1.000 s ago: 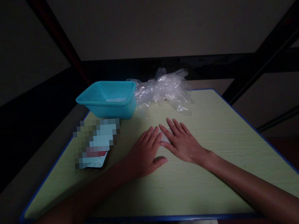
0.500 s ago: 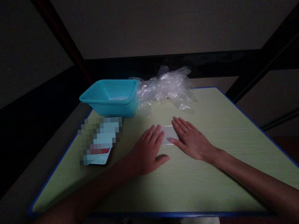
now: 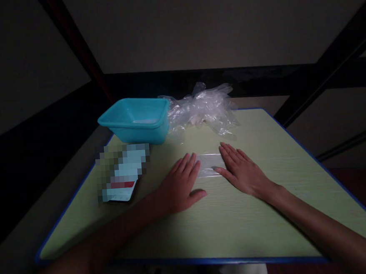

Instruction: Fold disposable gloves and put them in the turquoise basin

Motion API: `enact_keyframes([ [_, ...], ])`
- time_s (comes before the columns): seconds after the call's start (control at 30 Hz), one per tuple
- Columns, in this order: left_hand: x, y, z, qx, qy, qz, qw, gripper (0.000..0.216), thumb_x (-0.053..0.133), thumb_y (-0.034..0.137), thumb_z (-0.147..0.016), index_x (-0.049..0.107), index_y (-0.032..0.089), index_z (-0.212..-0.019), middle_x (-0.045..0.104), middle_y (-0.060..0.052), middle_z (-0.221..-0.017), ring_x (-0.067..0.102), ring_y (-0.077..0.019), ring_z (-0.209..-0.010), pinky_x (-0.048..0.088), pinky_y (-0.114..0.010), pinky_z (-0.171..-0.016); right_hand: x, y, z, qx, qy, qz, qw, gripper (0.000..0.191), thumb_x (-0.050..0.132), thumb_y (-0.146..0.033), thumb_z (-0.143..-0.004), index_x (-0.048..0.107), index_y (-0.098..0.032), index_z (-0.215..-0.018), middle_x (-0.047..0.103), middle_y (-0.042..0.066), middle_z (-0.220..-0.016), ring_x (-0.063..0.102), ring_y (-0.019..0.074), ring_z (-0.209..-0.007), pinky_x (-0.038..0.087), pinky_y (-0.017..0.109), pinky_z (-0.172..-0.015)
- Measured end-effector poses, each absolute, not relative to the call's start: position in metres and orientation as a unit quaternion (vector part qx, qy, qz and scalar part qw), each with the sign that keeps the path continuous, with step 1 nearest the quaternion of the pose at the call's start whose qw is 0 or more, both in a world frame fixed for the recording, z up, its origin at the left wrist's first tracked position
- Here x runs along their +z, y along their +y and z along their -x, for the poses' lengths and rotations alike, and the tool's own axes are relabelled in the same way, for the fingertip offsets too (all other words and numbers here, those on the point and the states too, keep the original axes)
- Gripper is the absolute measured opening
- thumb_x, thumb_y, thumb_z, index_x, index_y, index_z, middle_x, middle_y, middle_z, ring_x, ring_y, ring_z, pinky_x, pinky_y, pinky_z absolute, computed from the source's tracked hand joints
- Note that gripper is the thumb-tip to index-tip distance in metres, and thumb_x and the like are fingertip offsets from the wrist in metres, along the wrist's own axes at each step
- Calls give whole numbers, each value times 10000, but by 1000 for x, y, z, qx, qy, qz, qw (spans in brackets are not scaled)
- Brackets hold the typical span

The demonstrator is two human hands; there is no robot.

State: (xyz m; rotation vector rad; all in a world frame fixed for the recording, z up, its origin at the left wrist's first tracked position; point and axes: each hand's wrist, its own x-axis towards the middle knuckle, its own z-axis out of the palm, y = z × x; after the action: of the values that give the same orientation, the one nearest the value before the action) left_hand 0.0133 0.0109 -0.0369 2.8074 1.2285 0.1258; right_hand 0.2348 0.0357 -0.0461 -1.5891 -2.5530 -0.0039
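A small clear plastic bag (image 3: 209, 165) lies flat on the table between my two hands. My left hand (image 3: 183, 183) rests palm down over its left end, fingers stretched out and thumb apart. Across its right end lies my right hand (image 3: 239, 166), also flat with the fingers extended and the thumb tip on the plastic. Both ends of the bag are hidden under the hands, so its full length cannot be seen.
Behind the hands sits a crumpled heap of clear plastic (image 3: 204, 108). A turquoise basin (image 3: 145, 133) stands at the back left, with a phone (image 3: 124, 191), partly blurred out, in front of it. The pale table (image 3: 208, 235) has a blue edge.
My right hand has slid a little to the right along the plastic bag, so more of it shows between the hands. My left hand has stayed in place.
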Motion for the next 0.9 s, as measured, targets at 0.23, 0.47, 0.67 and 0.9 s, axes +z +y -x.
enact_keyframes([
  [0.23, -38, 10, -12, 50, 399, -915, 34, 729, 436, 519, -863, 307, 2, -1359, 224, -258, -1465, 161, -358, -1372, 217, -476, -1091, -46, 35, -244, 0, -846, 525, 90, 856, 144, -674, -858, 290, -30, -1404, 315, 230, -1439, 276, 303, -1344, 288, 512, -1048],
  [0.47, -41, 10, -13, 52, 404, -913, 34, 766, 427, 549, -854, 289, -1, -1369, 203, -256, -1471, 133, -358, -1377, 202, -476, -1096, -26, 24, -220, -145, -912, 323, 205, 329, 459, -334, -913, 627, -102, -1074, 636, 151, -1114, 549, 250, -1083, 383, 453, -982],
  [0.67, -40, 10, -14, 38, 405, -913, 34, 749, 391, 550, -866, 327, -14, -1355, 185, -262, -1472, 110, -372, -1375, 190, -475, -1100, -21, 11, -193, -222, -928, 229, 192, 249, 464, -104, -888, 673, -121, -754, 635, 40, -732, 570, 174, -722, 438, 358, -866],
  [0.9, -41, 9, -14, 56, 405, -912, 30, 739, 385, 548, -867, 342, -13, -1346, 217, -257, -1465, 134, -363, -1374, 190, -461, -1103, -20, 9, -188, -260, -915, 273, 145, 204, 524, -145, -858, 700, -141, -753, 645, 56, -747, 566, 188, -738, 409, 376, -895],
])
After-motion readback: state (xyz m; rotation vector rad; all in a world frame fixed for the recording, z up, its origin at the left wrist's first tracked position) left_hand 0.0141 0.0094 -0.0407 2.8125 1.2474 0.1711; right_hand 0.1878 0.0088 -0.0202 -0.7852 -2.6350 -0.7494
